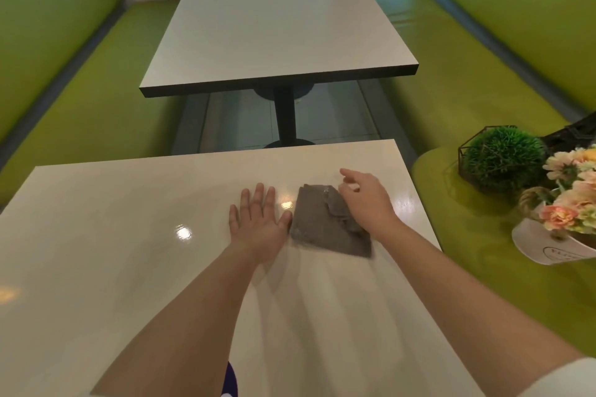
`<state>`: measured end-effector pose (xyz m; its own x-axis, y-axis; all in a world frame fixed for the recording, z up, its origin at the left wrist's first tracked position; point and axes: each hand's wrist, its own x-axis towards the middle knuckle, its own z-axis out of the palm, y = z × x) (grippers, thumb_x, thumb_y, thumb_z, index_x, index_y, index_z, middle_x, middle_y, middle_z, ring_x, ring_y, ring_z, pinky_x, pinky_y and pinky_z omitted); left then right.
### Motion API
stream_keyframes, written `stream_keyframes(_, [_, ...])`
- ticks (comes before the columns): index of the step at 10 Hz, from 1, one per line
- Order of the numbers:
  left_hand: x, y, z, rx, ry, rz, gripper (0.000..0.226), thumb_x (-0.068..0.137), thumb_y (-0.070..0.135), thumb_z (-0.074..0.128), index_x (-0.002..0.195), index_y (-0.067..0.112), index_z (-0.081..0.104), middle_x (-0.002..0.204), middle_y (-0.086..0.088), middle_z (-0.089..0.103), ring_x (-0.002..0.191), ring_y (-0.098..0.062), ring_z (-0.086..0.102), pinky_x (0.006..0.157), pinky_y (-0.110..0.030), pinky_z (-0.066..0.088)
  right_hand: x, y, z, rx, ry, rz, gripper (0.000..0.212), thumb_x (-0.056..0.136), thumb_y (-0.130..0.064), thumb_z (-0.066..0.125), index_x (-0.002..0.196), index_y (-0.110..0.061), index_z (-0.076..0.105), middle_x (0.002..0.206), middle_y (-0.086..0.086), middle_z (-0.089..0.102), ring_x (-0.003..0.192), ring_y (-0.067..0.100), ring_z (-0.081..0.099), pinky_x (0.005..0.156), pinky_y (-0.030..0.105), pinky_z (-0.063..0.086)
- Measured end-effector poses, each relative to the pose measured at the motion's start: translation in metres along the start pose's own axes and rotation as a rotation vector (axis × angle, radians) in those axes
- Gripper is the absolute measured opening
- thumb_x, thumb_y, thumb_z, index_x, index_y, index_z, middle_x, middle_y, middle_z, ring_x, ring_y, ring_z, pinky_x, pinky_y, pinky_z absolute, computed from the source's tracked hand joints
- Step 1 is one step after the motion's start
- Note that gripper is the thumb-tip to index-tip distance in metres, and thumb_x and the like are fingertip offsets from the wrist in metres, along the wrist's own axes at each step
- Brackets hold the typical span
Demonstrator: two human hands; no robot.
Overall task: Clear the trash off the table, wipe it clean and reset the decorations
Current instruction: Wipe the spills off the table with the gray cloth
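Bright, even indoor light falls from overhead. It leaves small white glare spots on the glossy near table (129,235), and soft shadows of the arms streak its surface. The gray cloth (325,226) on that table is smeared by motion blur. Toward the frame edges beyond the table, the wide lens bends the green benches (80,90).

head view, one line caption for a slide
Left hand flat on the table, right hand over the grey cloth.

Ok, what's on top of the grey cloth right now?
The right hand is over the grey cloth, at its rumpled right side. The left hand lies flat on the table beside it. The cloth's part beneath the hand is hidden.
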<state>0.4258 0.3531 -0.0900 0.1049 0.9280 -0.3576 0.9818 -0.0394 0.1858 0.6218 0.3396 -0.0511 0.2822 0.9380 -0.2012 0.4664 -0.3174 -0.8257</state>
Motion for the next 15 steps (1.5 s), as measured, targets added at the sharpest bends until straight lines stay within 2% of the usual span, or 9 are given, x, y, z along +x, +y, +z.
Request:
stream_keyframes(2, [0.000, -0.001, 0.002, -0.009, 0.020, -0.005, 0.064, 0.101, 0.053, 0.013, 0.153, 0.030, -0.014, 0.160, 0.007, -0.024, 0.145, -0.019, -0.027, 0.118, -0.045, -0.015, -0.035, 0.028, 0.015, -0.365, 0.304, -0.297, 0.039, 0.085, -0.040, 0.067, 0.121, -0.029, 0.056, 0.114, -0.009, 0.050, 0.104, 0.011, 0.044, 0.082, 0.027, 0.045])
stream_keyframes(4, [0.000, -0.001, 0.002, -0.010, 0.027, 0.001, 0.064, 0.101, 0.054, 0.013, 0.153, 0.030, -0.014, 0.159, 0.008, -0.025, 0.145, -0.019, -0.028, 0.118, -0.045, -0.016, -0.014, 0.045, -0.001, -0.375, 0.437, -0.178, 0.027, 0.094, -0.032, 0.061, 0.121, -0.028, 0.061, 0.089, -0.010, 0.066, 0.091, 0.017, 0.052, 0.082, 0.033, 0.032])
stream_keyframes(6, [0.002, -0.001, 0.004, -0.004, 0.027, 0.003, 0.064, 0.101, 0.054, 0.013, 0.153, 0.030, -0.014, 0.160, 0.008, -0.024, 0.145, -0.019, -0.027, 0.118, -0.045, -0.015, -0.019, 0.036, 0.003, -0.400, 0.578, -0.185, 0.024, 0.094, -0.012, 0.053, 0.111, -0.024, 0.066, 0.105, -0.001, 0.064, 0.096, 0.024, 0.052, 0.078, 0.033, 0.033])
stream_keyframes(7, [0.003, -0.001, 0.003, 0.004, 0.023, -0.004, 0.064, 0.100, 0.055, 0.013, 0.153, 0.030, -0.014, 0.160, 0.008, -0.024, 0.145, -0.019, -0.027, 0.118, -0.045, -0.015, -0.043, 0.031, 0.040, -0.422, 0.292, -0.518, 0.026, 0.081, -0.004, 0.060, 0.099, -0.020, 0.069, 0.098, 0.002, 0.060, 0.091, 0.025, 0.052, 0.078, 0.038, 0.044])
stream_keyframes(8, [0.003, -0.001, 0.002, 0.002, 0.016, -0.006, 0.065, 0.100, 0.055, 0.013, 0.153, 0.030, -0.015, 0.160, 0.007, -0.024, 0.145, -0.019, -0.027, 0.118, -0.045, -0.015, -0.050, 0.036, 0.059, -0.466, 0.173, -0.503, 0.027, 0.092, -0.024, 0.049, 0.112, -0.018, 0.067, 0.111, 0.000, 0.059, 0.101, 0.022, 0.052, 0.088, 0.040, 0.048])
stream_keyframes(9, [0.001, -0.001, 0.002, 0.004, 0.025, -0.005, 0.065, 0.100, 0.055, 0.014, 0.153, 0.029, -0.014, 0.160, 0.008, -0.024, 0.146, -0.019, -0.026, 0.118, -0.045, -0.015, -0.038, 0.042, 0.047, -0.607, 0.106, -0.380, 0.062, 0.095, -0.047, 0.016, 0.142, -0.021, 0.048, 0.143, 0.001, 0.046, 0.134, 0.022, 0.037, 0.117, 0.040, 0.027])
stream_keyframes(10, [0.000, -0.001, 0.004, 0.001, 0.033, 0.004, 0.064, 0.101, 0.054, 0.013, 0.153, 0.029, -0.014, 0.160, 0.007, -0.023, 0.146, -0.019, -0.026, 0.118, -0.045, -0.014, -0.014, 0.051, 0.027, -0.701, 0.040, -0.319, 0.065, 0.097, -0.047, 0.005, 0.154, -0.024, 0.024, 0.160, -0.002, 0.022, 0.148, 0.020, 0.014, 0.122, 0.036, 0.005])
stream_keyframes(12, [-0.001, -0.001, 0.005, -0.001, 0.026, 0.009, 0.064, 0.101, 0.054, 0.010, 0.152, 0.028, -0.018, 0.159, 0.006, -0.027, 0.145, -0.020, -0.029, 0.118, -0.047, -0.015, 0.044, 0.020, 0.038, -0.768, 0.011, -0.176, 0.054, 0.104, -0.034, 0.020, 0.156, -0.031, 0.010, 0.164, -0.003, 0.001, 0.151, 0.020, -0.004, 0.122, 0.040, -0.006])
stream_keyframes(15, [0.002, -0.003, 0.003, -0.010, 0.027, 0.014, 0.066, 0.100, 0.057, 0.011, 0.152, 0.030, -0.018, 0.158, 0.008, -0.028, 0.144, -0.019, -0.030, 0.117, -0.045, -0.017, 0.077, -0.012, 0.081, -0.754, -0.162, -0.405, 0.051, 0.105, -0.046, 0.016, 0.155, -0.037, 0.011, 0.164, -0.004, 0.001, 0.151, 0.019, -0.005, 0.119, 0.039, -0.008])
